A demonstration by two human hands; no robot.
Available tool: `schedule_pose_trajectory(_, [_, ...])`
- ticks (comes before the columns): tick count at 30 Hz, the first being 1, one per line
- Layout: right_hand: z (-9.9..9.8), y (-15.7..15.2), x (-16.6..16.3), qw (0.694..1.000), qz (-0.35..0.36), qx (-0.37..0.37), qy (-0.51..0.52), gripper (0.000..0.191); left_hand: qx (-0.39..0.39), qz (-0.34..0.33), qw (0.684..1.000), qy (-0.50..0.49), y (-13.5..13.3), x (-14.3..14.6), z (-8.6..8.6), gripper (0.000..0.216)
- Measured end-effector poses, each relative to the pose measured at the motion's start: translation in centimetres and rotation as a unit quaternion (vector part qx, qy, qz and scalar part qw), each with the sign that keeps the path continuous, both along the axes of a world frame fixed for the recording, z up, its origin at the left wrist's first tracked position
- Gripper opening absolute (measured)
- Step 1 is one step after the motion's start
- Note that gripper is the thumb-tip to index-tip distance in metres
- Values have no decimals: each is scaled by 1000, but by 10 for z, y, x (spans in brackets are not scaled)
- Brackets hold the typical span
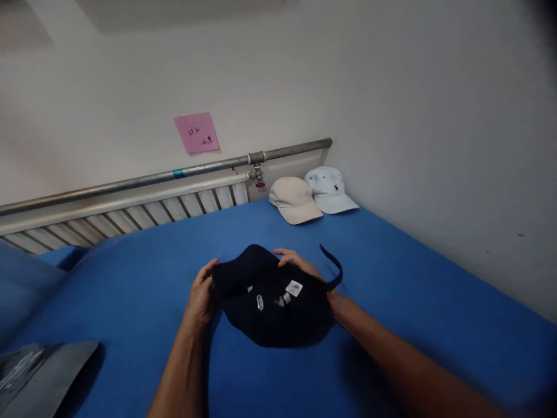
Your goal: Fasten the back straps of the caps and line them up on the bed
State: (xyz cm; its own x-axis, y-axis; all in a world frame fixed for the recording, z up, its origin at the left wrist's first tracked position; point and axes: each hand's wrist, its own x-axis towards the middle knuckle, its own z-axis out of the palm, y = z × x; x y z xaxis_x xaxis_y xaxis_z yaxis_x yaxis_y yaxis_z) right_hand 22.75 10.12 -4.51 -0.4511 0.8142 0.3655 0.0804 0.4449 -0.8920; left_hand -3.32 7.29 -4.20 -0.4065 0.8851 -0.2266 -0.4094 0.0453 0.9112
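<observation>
A dark navy baseball cap (pixel 278 325) is held over the blue surface, its inside turned toward me, with a white tag and small labels showing. My left hand (pixel 203 293) grips the cap at its left edge, the fingers partly hidden behind it. On the far right side, my right hand (pixel 300 264) holds the cap's rim, its fingers reaching over the top edge. The cap's loose strap curls up to the right of that hand. Beyond it, a beige cap (pixel 293 197) and a pale blue cap (pixel 328 188) sit side by side near the wall.
The blue-covered surface (pixel 152 278) stretches to a white radiator (pixel 191 203) and a metal pipe (pixel 209 168) with a red-handled valve. A pink note (pixel 197 133) hangs on the wall. At the lower left lies a grey item with a flat flap (pixel 65 366).
</observation>
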Motion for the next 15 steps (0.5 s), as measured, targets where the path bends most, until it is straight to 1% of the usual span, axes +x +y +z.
schedule_pose_trajectory(2, [-2,-3,-9,1000,-1,9,-8,5,21,46,995,87,-5,-2,6,38])
schedule_pose_trajectory(3, [-4,-4,-13,1000,-7,13,-12,5,38,53,988,138,-9,-3,12,37])
schedule_pose_trajectory(4, [-6,-5,-16,1000,-15,16,-16,6,55,37,981,182,-14,-2,18,35])
schedule_pose_trajectory(5, [-9,-6,-18,999,-23,17,-18,6,62,1,977,202,-19,0,24,32])
schedule_pose_trajectory(6, [-11,-6,-20,999,-30,19,-19,6,56,-49,977,200,-24,2,30,31])
schedule_pose_trajectory(8, [-15,-6,-21,999,-41,25,-20,5,22,-141,977,155,-34,8,38,32])
schedule_pose_trajectory(10, [-18,-5,-21,998,-44,35,-23,5,-11,-205,974,101,-42,16,41,34])
schedule_pose_trajectory(12, [-19,-5,-21,997,-50,46,-29,6,-24,-240,966,89,-47,22,40,37])
schedule_pose_trajectory(15, [-19,-5,-20,996,-58,56,-38,7,-33,-255,956,143,-52,26,41,40])
